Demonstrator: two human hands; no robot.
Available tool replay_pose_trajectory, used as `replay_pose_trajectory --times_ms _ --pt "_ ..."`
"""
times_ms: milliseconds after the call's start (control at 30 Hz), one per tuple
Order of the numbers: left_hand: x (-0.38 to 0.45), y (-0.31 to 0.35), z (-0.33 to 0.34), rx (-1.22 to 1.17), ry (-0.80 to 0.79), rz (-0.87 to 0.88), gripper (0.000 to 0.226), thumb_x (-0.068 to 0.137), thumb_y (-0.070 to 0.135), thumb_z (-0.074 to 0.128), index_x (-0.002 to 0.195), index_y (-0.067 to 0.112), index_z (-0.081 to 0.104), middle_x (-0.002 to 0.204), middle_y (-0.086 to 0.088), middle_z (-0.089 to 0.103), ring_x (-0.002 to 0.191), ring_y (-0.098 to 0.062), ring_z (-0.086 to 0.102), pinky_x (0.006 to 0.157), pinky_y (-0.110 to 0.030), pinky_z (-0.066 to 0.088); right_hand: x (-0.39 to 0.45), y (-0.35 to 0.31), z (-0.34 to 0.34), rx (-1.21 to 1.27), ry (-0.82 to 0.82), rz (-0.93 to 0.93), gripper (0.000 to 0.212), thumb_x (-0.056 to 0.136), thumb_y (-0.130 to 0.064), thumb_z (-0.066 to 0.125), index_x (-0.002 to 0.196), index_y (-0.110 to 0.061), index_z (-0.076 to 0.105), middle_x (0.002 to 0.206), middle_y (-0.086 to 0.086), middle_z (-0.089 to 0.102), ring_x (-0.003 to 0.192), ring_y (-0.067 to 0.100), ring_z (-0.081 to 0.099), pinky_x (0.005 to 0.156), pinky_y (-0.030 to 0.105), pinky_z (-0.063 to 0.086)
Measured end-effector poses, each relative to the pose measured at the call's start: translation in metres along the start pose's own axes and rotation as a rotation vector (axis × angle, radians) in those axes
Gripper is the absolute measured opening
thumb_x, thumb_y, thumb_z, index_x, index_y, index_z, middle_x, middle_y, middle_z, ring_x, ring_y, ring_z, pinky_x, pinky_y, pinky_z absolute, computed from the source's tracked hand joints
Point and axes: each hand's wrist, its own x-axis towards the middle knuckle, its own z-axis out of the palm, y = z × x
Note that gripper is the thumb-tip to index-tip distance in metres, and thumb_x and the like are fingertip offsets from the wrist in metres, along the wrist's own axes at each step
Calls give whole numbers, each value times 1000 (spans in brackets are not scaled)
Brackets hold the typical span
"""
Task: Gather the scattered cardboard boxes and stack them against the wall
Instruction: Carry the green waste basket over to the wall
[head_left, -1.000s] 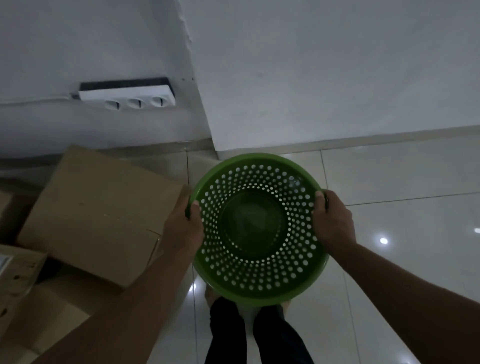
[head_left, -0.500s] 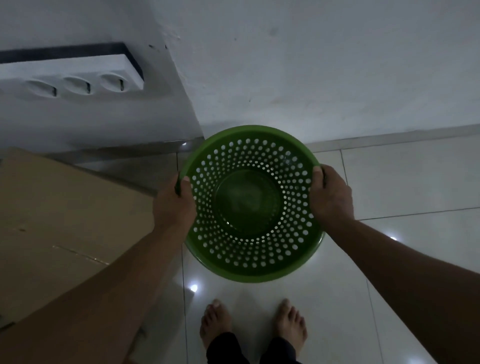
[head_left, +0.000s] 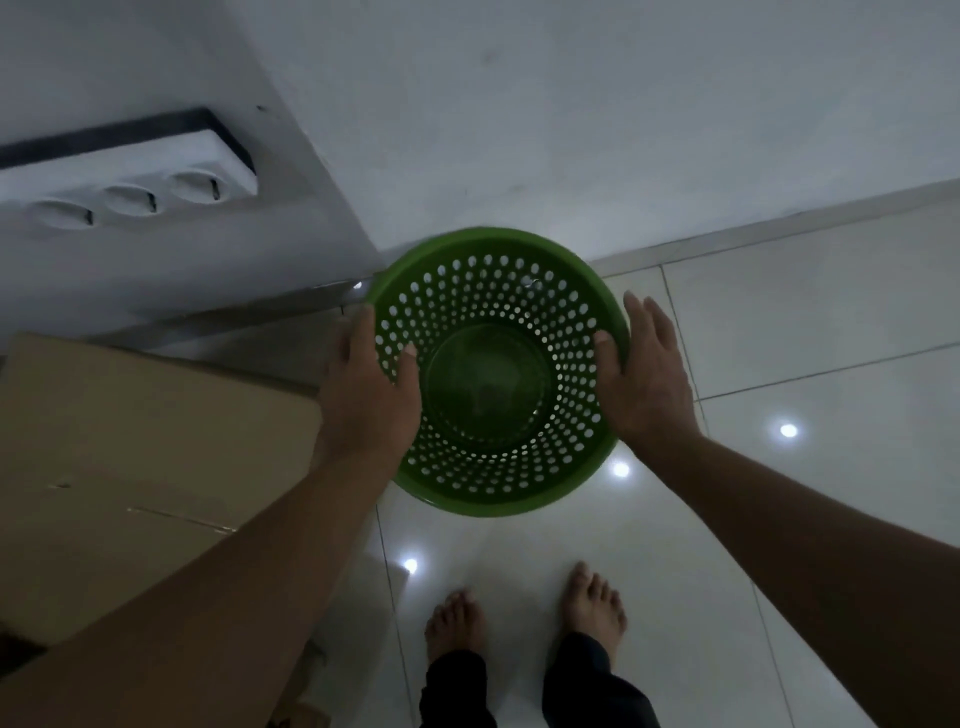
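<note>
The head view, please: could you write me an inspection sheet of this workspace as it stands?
Surface: glossy pale tiled floor with ceiling-light reflections.
Job's things: one cardboard box lies flat at the left, near the wall; no other box is in view.
Clutter: green perforated basket by the wall corner; whether it rests on the floor cannot be told.
Grips: left hand and right hand flank the basket's rim, fingers straight, thumbs inside the rim.
Cables: nothing seen; a white three-socket strip is mounted on the left wall.
Surroundings: white walls meeting at a corner; the person's bare feet below.
</note>
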Motion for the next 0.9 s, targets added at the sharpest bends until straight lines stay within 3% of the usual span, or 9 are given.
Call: replay_pose_trajectory --times_ms 133,267,467,567,733,900 --pt "-30 22 -23 83 -155 116 57 102 44 54 154 25 40 159 -7 39 141 -32 43 110 -52 40 -39 -8 -30 19 7 7 54 109 -38 39 159 -20 30 164 7 30 147 25 35 112 41 34" --pt "-67 68 -69 116 -242 276 55 103 44 51 153 25 43 158 -4 41 140 -27 43 110 -48 42 -82 -22 -83 54 89 63 54 108 -39 41 159 -22 34 162 4 36 147 23 37 118 46 36" --pt "-133 164 -141 190 -326 638 55 104 43 50 155 23 42 161 -3 38 150 -23 30 122 -48 28 -182 -56 -178 87 279 95 54 107 -39 45 157 -21 37 161 5 39 147 24 38 117 49 38" --pt "-175 216 -175 183 -332 806 53 104 42 51 152 20 47 158 -5 42 146 -26 34 120 -49 32 -238 -65 -227 111 393 153 53 107 -39 45 156 -21 38 161 5 39 148 23 36 119 49 36" --pt "-251 271 -215 185 -340 1011 51 105 42 49 150 18 48 156 -7 44 146 -26 36 120 -44 30 -336 -47 -303 124 573 263 54 106 -38 47 156 -18 40 161 7 39 150 23 33 120 48 33" --pt "-331 303 -217 187 -388 1206 53 103 43 52 149 15 49 154 -12 47 144 -31 40 119 -50 33 -443 -3 -355 87 781 390 52 104 -34 52 152 -15 46 157 11 45 146 28 39 118 50 36"
